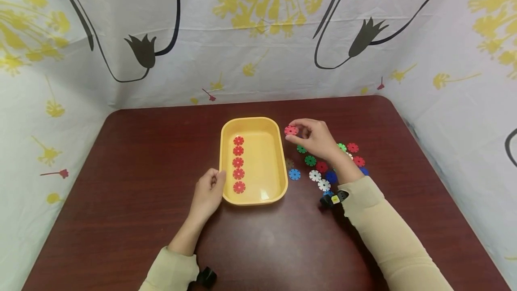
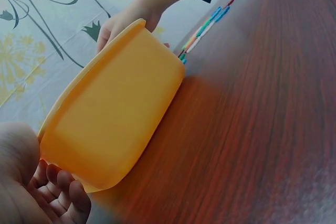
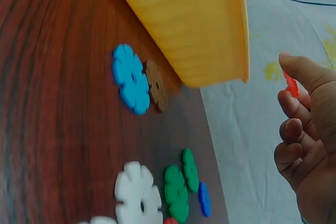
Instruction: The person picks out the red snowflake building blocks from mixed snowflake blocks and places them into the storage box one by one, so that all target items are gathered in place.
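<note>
A yellow tray (image 1: 226, 129) stands mid-table with a column of several red flower-shaped discs (image 1: 238, 162) along its left side. My right hand (image 1: 311, 137) hovers just right of the tray's far corner and pinches a red disc (image 1: 291, 130) between thumb and fingertips; the same red disc (image 3: 291, 84) shows edge-on in the right wrist view. My left hand (image 1: 208, 192) rests against the tray's near left corner, fingers loosely curled beside the tray wall (image 2: 113, 124). A scatter of loose discs (image 1: 323, 169) in several colours lies under and beside my right wrist.
Loose pieces near the tray include a blue disc (image 3: 131, 78), a brown disc (image 3: 156, 85), a white disc (image 3: 137, 195) and green discs (image 3: 178, 187). A floral white cloth (image 1: 258, 35) walls the table on three sides. The dark wood table (image 1: 133, 156) stretches left of the tray.
</note>
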A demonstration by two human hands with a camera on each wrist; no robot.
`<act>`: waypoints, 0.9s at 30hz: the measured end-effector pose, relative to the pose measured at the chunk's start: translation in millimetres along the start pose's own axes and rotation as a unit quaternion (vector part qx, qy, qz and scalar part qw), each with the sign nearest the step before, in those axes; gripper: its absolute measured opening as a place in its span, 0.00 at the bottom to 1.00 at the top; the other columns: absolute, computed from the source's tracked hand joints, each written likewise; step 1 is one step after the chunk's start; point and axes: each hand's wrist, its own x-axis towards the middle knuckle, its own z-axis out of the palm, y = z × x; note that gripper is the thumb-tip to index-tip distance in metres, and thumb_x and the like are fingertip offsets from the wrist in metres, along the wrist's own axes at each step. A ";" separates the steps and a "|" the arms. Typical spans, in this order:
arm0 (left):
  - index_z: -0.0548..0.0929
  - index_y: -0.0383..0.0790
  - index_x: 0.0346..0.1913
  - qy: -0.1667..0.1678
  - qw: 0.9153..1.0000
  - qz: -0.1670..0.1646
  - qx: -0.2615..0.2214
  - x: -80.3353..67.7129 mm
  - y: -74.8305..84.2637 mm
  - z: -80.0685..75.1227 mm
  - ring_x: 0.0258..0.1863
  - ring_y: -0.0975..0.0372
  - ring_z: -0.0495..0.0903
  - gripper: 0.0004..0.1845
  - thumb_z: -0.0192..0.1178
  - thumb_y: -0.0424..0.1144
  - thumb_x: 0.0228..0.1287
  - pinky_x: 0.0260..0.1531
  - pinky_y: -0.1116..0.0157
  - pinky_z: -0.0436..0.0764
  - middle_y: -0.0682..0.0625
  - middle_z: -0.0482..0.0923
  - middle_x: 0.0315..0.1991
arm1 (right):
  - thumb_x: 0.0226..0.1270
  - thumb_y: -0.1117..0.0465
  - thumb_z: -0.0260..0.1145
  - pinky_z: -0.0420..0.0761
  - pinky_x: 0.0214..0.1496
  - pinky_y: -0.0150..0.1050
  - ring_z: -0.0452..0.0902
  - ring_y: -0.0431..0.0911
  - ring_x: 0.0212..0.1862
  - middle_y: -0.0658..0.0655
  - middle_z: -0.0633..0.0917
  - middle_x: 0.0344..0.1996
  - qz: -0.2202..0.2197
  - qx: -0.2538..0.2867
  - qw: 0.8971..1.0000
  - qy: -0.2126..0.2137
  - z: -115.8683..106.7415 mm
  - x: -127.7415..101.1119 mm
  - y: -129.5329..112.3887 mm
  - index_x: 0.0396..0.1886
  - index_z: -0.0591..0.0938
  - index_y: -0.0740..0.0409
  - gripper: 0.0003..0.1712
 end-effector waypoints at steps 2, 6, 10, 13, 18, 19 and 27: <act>0.71 0.41 0.27 0.001 1.000 0.002 0.000 0.1 0.0 -0.1 0.14 0.60 0.67 0.17 0.50 0.49 0.70 0.14 0.68 0.67 0.48 0.67 0.17 | 0.53 0.43 0.70 0.68 0.22 0.35 0.67 0.43 0.22 0.49 0.76 0.21 -0.002 0.006 1.000 -0.002 2.6 2.8 -2.0 0.45 0.81 0.49 0.23; 0.71 0.42 0.27 0.003 1.000 0.003 -0.002 0.1 0.6 -0.2 0.14 0.60 0.67 0.16 0.50 0.49 0.70 0.14 0.68 0.67 0.48 0.67 0.16 | 0.54 0.44 0.70 0.68 0.21 0.35 0.67 0.43 0.21 0.48 0.77 0.22 -0.014 0.017 1.000 -0.006 7.2 7.5 -7.0 0.45 0.81 0.50 0.22; 0.71 0.42 0.27 0.002 1.000 0.001 -0.002 -0.4 1.5 -0.5 0.14 0.61 0.67 0.16 0.50 0.48 0.70 0.14 0.68 0.68 0.49 0.67 0.17 | 0.55 0.47 0.71 0.70 0.21 0.34 0.69 0.42 0.22 0.48 0.78 0.23 -0.024 0.026 0.999 -0.010 11.9 11.5 -11.6 0.44 0.81 0.51 0.20; 0.71 0.41 0.27 0.000 1.000 0.001 -0.002 -0.3 1.6 -0.3 0.14 0.61 0.67 0.16 0.50 0.47 0.70 0.14 0.68 0.68 0.49 0.67 0.17 | 0.55 0.49 0.71 0.71 0.23 0.34 0.70 0.41 0.24 0.48 0.78 0.23 -0.038 0.025 0.999 -0.011 16.1 14.8 -13.8 0.43 0.82 0.52 0.19; 0.70 0.41 0.27 0.000 1.000 0.002 -0.005 0.2 1.5 -0.2 0.14 0.61 0.68 0.16 0.50 0.48 0.70 0.14 0.68 0.68 0.49 0.67 0.17 | 0.55 0.50 0.71 0.73 0.25 0.33 0.72 0.41 0.25 0.49 0.78 0.25 -0.060 0.025 0.998 -0.013 23.1 19.7 -18.4 0.44 0.81 0.55 0.20; 0.70 0.41 0.27 0.000 1.000 0.003 -0.006 0.3 1.4 -0.2 0.14 0.61 0.68 0.16 0.50 0.48 0.70 0.13 0.68 0.68 0.49 0.67 0.16 | 0.55 0.50 0.71 0.73 0.25 0.33 0.72 0.41 0.25 0.49 0.78 0.25 -0.062 0.028 0.998 -0.013 24.5 20.5 -19.5 0.44 0.82 0.55 0.20; 0.70 0.41 0.27 -0.001 1.000 0.003 -0.002 1.5 0.2 0.4 0.13 0.61 0.68 0.17 0.50 0.48 0.70 0.13 0.68 0.68 0.50 0.66 0.16 | 0.55 0.50 0.71 0.75 0.28 0.34 0.72 0.40 0.27 0.48 0.78 0.27 -0.078 0.033 0.996 -0.014 34.8 27.4 -27.0 0.43 0.82 0.55 0.19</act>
